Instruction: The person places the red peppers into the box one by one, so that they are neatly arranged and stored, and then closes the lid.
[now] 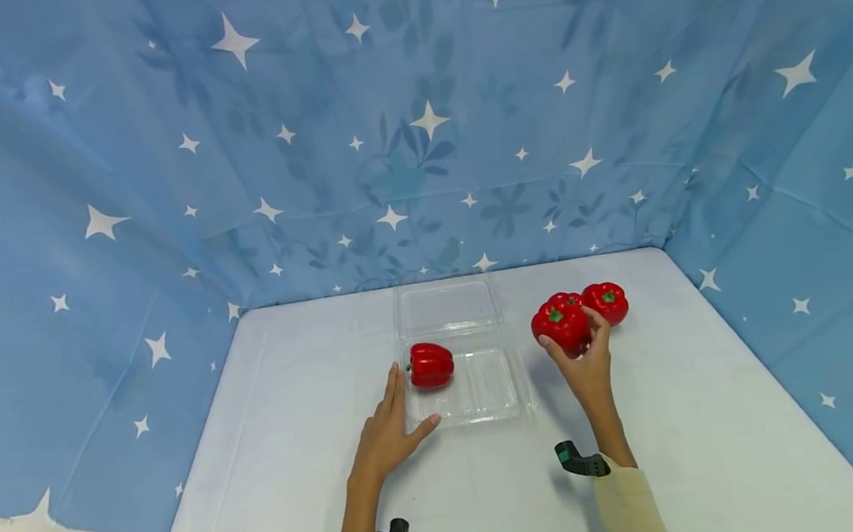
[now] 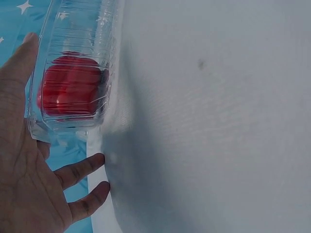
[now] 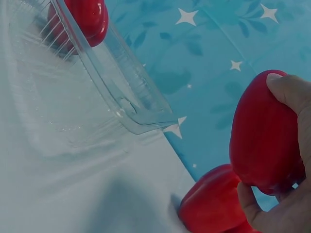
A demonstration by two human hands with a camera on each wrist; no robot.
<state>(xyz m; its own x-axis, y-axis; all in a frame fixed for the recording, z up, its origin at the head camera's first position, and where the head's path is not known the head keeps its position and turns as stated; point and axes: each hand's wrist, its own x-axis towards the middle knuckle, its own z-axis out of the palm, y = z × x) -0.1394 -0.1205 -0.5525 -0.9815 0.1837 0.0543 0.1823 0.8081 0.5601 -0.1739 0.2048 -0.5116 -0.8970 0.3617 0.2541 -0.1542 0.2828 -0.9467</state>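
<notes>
A clear plastic clamshell container (image 1: 491,378) stands on the table with its lid (image 1: 448,308) folded back. One red bell pepper (image 1: 432,364) lies on its side in the left part of it. My left hand (image 1: 386,443) rests against the container's left side and front corner, fingers extended and thumb spread. In the left wrist view the pepper (image 2: 73,87) shows through the ribbed wall. To the right of the container, my right hand (image 1: 588,362) grips another red bell pepper (image 1: 561,327) between thumb and fingers; in the right wrist view this pepper (image 3: 265,136) appears raised off the table.
Behind the held pepper is a red bell pepper (image 1: 605,303) on the table, with another (image 1: 568,297) partly hidden beside it. A white cloth covers the table (image 1: 283,444). Blue star-patterned curtains (image 1: 419,175) stand along its back and sides.
</notes>
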